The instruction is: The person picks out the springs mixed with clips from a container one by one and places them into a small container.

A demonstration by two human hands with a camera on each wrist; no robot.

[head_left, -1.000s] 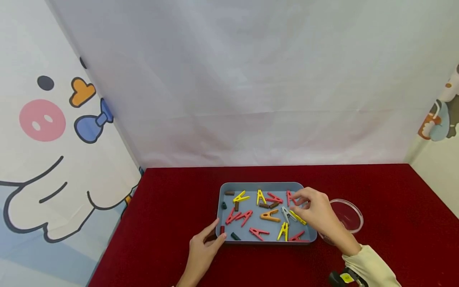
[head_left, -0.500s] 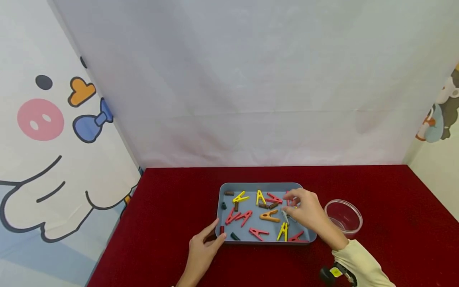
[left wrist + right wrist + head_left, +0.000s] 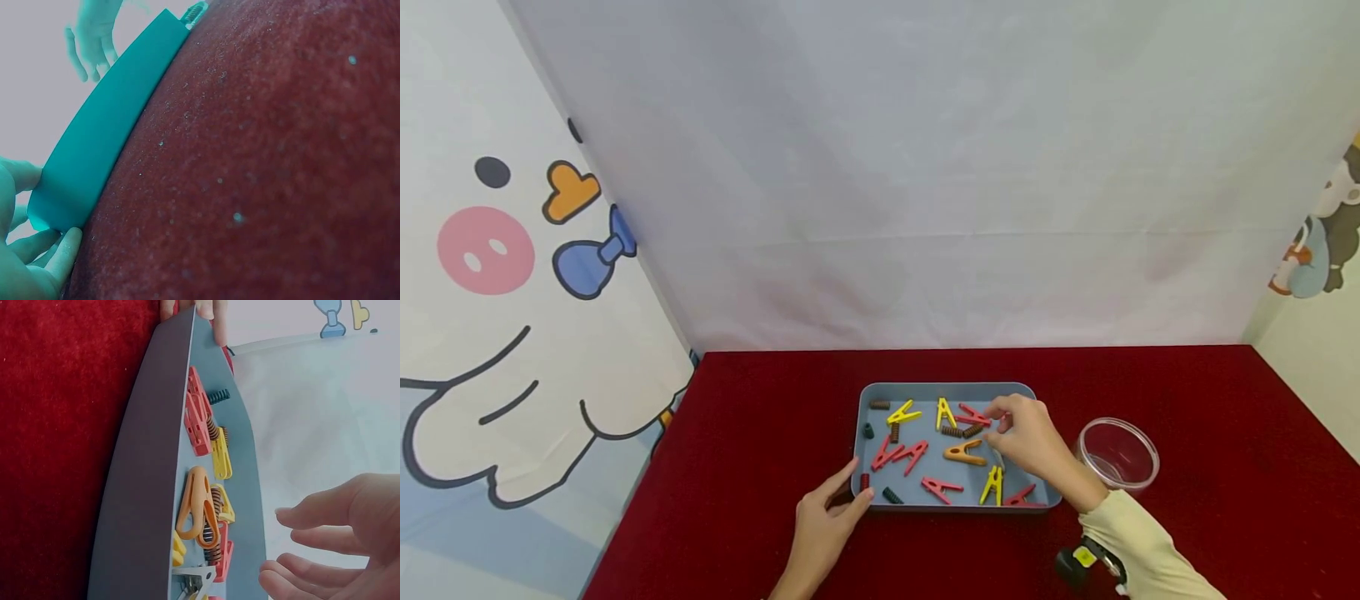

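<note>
A blue-grey tray (image 3: 955, 505) lies on the red cloth, with plastic clips and coil springs scattered in it. My left hand (image 3: 823, 521) grips its near left corner, thumb and fingers on the outer walls. Over the tray's right side hovers my right hand (image 3: 1033, 437); its fingers are loosely bent and nothing shows between them in the right wrist view. Nearest to it are an orange clip (image 3: 964, 452), a yellow clip (image 3: 992, 485) and a grey clip (image 3: 200, 574), which the hand mostly hides in the head view. Brown springs (image 3: 952, 432) lie behind the orange clip.
Right of the tray stands a clear round container (image 3: 1142, 479), partly behind the right forearm. Several pink-red clips (image 3: 940, 489), a dark green spring (image 3: 892, 495) and a red spring (image 3: 865, 481) lie elsewhere in the tray. A white curtain (image 3: 970, 292) hangs behind the table.
My right hand has moved left over the tray, uncovering more of the clear container and covering most of the grey clip. The left hand stays at the tray corner.
</note>
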